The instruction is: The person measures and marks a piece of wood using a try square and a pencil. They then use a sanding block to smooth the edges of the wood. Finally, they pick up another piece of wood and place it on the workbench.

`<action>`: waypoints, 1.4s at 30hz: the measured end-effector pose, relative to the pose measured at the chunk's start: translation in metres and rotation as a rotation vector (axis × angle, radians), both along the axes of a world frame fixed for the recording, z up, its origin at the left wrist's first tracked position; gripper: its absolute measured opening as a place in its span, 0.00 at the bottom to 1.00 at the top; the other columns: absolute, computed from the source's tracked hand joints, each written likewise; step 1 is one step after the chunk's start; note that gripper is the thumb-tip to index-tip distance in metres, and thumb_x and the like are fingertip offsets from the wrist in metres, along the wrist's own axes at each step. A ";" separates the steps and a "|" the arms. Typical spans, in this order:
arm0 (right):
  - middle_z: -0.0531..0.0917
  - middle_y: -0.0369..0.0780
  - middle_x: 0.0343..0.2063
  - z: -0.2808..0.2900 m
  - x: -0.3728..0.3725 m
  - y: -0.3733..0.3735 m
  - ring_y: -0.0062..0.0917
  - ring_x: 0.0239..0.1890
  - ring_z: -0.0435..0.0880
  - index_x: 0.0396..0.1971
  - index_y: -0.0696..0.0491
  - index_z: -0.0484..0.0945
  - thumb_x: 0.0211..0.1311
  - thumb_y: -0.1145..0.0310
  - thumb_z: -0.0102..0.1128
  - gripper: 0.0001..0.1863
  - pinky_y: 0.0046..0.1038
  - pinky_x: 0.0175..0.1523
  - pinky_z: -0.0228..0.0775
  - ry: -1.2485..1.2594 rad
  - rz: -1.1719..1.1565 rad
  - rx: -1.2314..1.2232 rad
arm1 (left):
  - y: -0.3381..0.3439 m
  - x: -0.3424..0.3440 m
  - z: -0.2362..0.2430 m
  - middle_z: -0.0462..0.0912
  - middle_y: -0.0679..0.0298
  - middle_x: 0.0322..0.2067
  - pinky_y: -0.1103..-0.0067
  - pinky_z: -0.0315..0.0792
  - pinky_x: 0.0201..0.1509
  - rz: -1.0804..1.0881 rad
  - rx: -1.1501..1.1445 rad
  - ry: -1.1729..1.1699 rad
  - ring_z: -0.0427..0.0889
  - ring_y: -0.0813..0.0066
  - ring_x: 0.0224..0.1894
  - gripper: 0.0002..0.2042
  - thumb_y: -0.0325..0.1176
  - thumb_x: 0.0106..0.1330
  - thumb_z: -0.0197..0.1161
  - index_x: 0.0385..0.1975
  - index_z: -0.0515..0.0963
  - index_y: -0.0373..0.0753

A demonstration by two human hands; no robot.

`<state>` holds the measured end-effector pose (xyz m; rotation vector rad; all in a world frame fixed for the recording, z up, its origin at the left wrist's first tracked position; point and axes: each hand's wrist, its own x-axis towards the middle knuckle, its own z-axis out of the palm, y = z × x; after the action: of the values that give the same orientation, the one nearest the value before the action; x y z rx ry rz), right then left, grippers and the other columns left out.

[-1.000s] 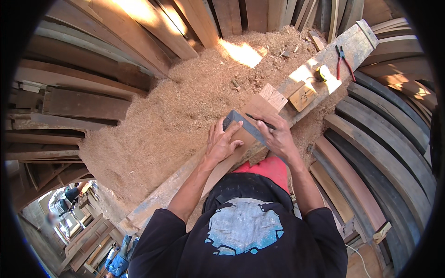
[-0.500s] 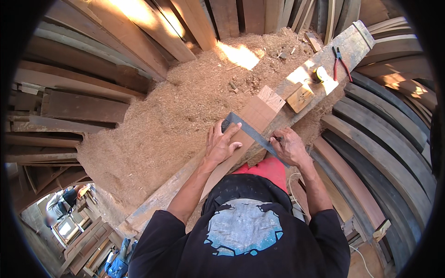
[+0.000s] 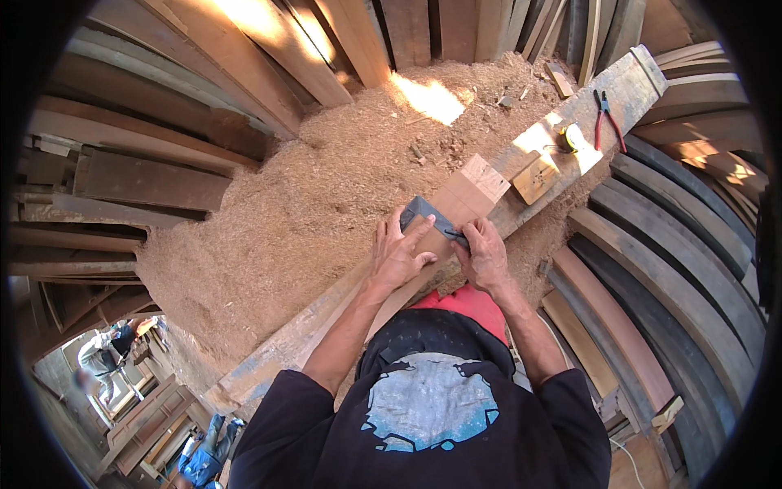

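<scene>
A long planed wooden board (image 3: 466,189) lies slantwise on a worn plank bench (image 3: 629,81) in front of me. Across it rests a dark metal try square (image 3: 419,213). My left hand (image 3: 401,254) holds the square against the board, index finger on the blade and thumb spread on the wood. The fingers of my right hand (image 3: 485,259) are pinched round a short dark stick-like thing (image 3: 458,236), its tip beside the blade. What kind of thing it is cannot be made out. The far end of the blade is hidden by this hand.
Farther up the bench are a wooden block (image 3: 533,179), a yellow tape measure (image 3: 573,138) and red-handled pliers (image 3: 601,122). Wood shavings (image 3: 309,212) cover the ground beyond. Stacked boards (image 3: 668,236) stand around. Other people (image 3: 102,359) are at the lower left.
My right hand has slid left and up along the blade, nearer my left hand. The left hand still holds the try square, and the view has shifted slightly.
</scene>
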<state>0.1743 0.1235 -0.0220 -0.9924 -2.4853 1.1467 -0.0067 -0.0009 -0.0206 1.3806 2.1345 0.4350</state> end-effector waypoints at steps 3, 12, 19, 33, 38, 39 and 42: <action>0.77 0.46 0.36 -0.003 -0.001 -0.001 0.43 0.42 0.78 0.41 0.56 0.81 0.53 0.73 0.71 0.15 0.41 0.47 0.73 -0.001 -0.017 0.002 | 0.001 -0.001 0.002 0.60 0.45 0.70 0.53 0.65 0.69 0.016 -0.023 -0.055 0.66 0.39 0.64 0.39 0.44 0.48 0.83 0.66 0.77 0.66; 0.77 0.46 0.35 -0.001 -0.004 0.001 0.43 0.42 0.79 0.42 0.57 0.81 0.53 0.73 0.71 0.15 0.42 0.46 0.72 -0.024 -0.018 0.008 | -0.003 -0.001 -0.005 0.59 0.46 0.71 0.53 0.64 0.69 0.007 0.013 -0.043 0.65 0.40 0.65 0.40 0.45 0.48 0.83 0.67 0.75 0.68; 0.77 0.46 0.35 0.000 -0.005 0.003 0.44 0.42 0.78 0.42 0.57 0.81 0.53 0.74 0.70 0.15 0.42 0.46 0.72 -0.036 -0.016 -0.004 | -0.002 -0.001 -0.004 0.59 0.46 0.71 0.53 0.64 0.68 0.006 0.006 -0.049 0.65 0.40 0.64 0.41 0.45 0.48 0.83 0.67 0.75 0.69; 0.76 0.45 0.30 0.029 0.008 0.032 0.37 0.38 0.78 0.37 0.59 0.84 0.66 0.69 0.65 0.08 0.38 0.44 0.71 0.075 -0.295 -0.054 | -0.001 -0.001 -0.005 0.61 0.45 0.70 0.53 0.65 0.68 0.002 0.016 -0.026 0.66 0.40 0.63 0.40 0.45 0.47 0.83 0.66 0.77 0.66; 0.80 0.43 0.30 0.042 0.015 0.043 0.31 0.32 0.79 0.43 0.59 0.85 0.72 0.64 0.62 0.13 0.33 0.40 0.73 0.211 -0.422 -0.055 | -0.001 -0.002 -0.005 0.61 0.44 0.70 0.53 0.65 0.69 0.009 -0.004 -0.058 0.66 0.40 0.64 0.39 0.45 0.48 0.83 0.66 0.76 0.66; 0.81 0.43 0.30 0.043 0.013 0.042 0.31 0.31 0.80 0.43 0.59 0.86 0.72 0.64 0.62 0.13 0.32 0.40 0.74 0.264 -0.445 -0.129 | -0.001 -0.002 -0.005 0.61 0.44 0.70 0.53 0.64 0.69 0.008 -0.003 -0.065 0.66 0.40 0.64 0.39 0.45 0.48 0.83 0.66 0.76 0.66; 0.85 0.45 0.31 0.050 0.003 0.038 0.31 0.33 0.85 0.45 0.58 0.86 0.71 0.67 0.63 0.12 0.31 0.41 0.76 0.168 -0.391 -0.382 | -0.001 -0.004 -0.004 0.60 0.44 0.70 0.53 0.64 0.70 0.002 -0.022 -0.051 0.65 0.40 0.65 0.39 0.45 0.48 0.83 0.66 0.76 0.67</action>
<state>0.1777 0.1616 0.0278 -1.3402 -1.8669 1.5190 -0.0107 -0.0022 -0.0250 1.3411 2.0933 0.4421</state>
